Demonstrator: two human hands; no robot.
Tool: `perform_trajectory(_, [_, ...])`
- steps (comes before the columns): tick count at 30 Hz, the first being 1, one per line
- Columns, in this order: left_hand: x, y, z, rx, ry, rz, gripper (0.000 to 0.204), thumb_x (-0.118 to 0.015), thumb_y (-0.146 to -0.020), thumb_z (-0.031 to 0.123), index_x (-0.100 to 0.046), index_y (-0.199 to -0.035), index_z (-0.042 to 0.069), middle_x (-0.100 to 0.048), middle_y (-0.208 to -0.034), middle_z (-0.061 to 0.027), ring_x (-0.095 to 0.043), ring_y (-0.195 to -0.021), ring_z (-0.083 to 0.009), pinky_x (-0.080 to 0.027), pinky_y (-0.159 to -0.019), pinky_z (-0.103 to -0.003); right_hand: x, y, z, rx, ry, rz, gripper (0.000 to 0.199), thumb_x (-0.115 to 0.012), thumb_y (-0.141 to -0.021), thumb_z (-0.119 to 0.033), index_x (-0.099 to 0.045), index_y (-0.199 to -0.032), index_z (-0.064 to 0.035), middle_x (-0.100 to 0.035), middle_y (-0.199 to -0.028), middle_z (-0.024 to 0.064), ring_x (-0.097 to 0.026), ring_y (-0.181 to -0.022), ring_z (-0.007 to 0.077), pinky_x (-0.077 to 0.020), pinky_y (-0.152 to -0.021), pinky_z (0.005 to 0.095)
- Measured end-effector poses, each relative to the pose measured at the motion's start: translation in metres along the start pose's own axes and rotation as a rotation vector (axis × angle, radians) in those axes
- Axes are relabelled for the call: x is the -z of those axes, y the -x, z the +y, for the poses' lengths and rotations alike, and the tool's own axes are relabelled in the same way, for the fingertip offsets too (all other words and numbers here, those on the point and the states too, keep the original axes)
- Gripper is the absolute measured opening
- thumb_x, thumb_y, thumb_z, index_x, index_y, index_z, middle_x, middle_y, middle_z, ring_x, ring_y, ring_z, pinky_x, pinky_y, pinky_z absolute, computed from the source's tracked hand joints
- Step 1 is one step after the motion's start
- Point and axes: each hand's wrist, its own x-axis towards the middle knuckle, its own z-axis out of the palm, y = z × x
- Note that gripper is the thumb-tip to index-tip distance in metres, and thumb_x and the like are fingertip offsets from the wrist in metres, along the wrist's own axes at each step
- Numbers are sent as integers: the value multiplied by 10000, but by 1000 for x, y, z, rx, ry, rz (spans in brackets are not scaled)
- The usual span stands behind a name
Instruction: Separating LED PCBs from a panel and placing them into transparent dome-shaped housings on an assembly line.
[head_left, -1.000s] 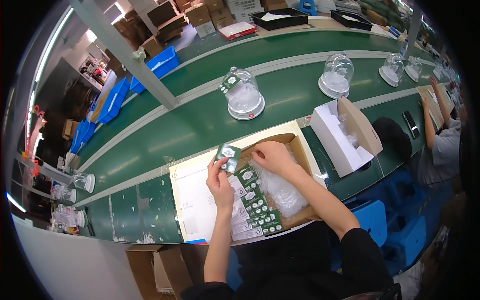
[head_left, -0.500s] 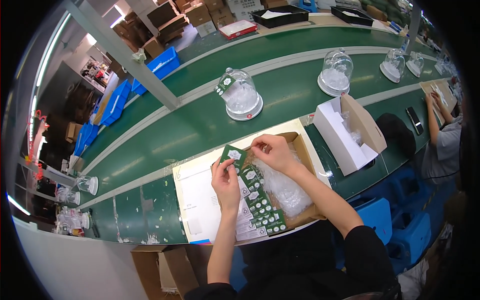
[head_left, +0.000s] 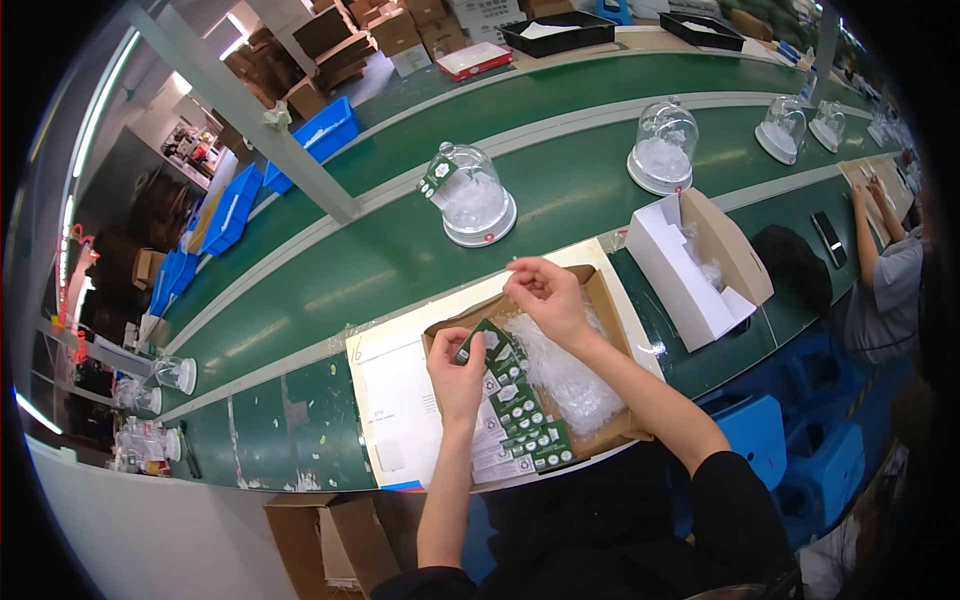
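My left hand (head_left: 455, 368) pinches a small green card (head_left: 481, 338) by its lower edge, just above a row of overlapping green and white cards (head_left: 515, 420) lying in a flat cardboard tray (head_left: 603, 292). My right hand (head_left: 548, 298) hovers over the tray's back edge with thumb and fingers pinched together; I see nothing between them. It is a short way up and right of the held card, not touching it. A heap of clear plastic bags (head_left: 568, 378) fills the tray's right half, under my right forearm.
The tray lies on a white sheet (head_left: 395, 400) at the edge of a green conveyor belt (head_left: 330, 270). Clear domes (head_left: 470, 195) (head_left: 662, 150) stand on the belt. An open white box (head_left: 690, 268) sits to the right, and a co-worker (head_left: 885, 275) works beyond it. Blue bins (head_left: 225, 215) are stacked at far left.
One second ago both hands held the green card together. My right hand has let go and drawn away to the upper right; my left hand has lowered the card toward the row.
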Motion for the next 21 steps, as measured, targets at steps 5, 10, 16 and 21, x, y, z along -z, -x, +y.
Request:
perform_trajectory(5, [-4, 0, -3, -16, 43, 65, 89, -630, -865, -5, -584, -940, -17, -628, -888, -41, -593, -884, -102, -468, -796, -229, -6, 6, -4, -21, 75, -31, 178, -701, -849, -31, -644, -1011, 15, -675, -890, 42, -640, -788, 73, -513, -687, 191])
perform_trajectory(10, [-2, 1, -4, -92, -158, -46, 153, -600, -893, 34, -663, -1019, -25, -685, -952, -54, -615, -878, -115, -475, -798, -236, -8, 10, -5, -8, 128, -87, 162, -718, -838, -52, -661, -979, 8, -691, -886, 42, -649, -786, 74, -518, -685, 198])
perform_trajectory(16, [-5, 2, -1, -110, -173, -29, 137, -624, -910, 71, -670, -988, -33, -695, -939, -64, -620, -868, -120, -482, -790, -244, -8, 8, -5, 28, 191, -66, 147, -717, -838, -58, -671, -963, 1, -696, -873, 38, -650, -783, 74, -516, -667, 199])
perform_trajectory(21, [-5, 1, -3, -123, -138, -19, 135, -623, -921, 75, -671, -977, -38, -694, -930, -67, -618, -861, -120, -481, -783, -242, -8, 8, -6, -50, 169, -135, 139, -706, -839, -84, -693, -958, -13, -698, -870, 31, -635, -751, 60, -504, -626, 193])
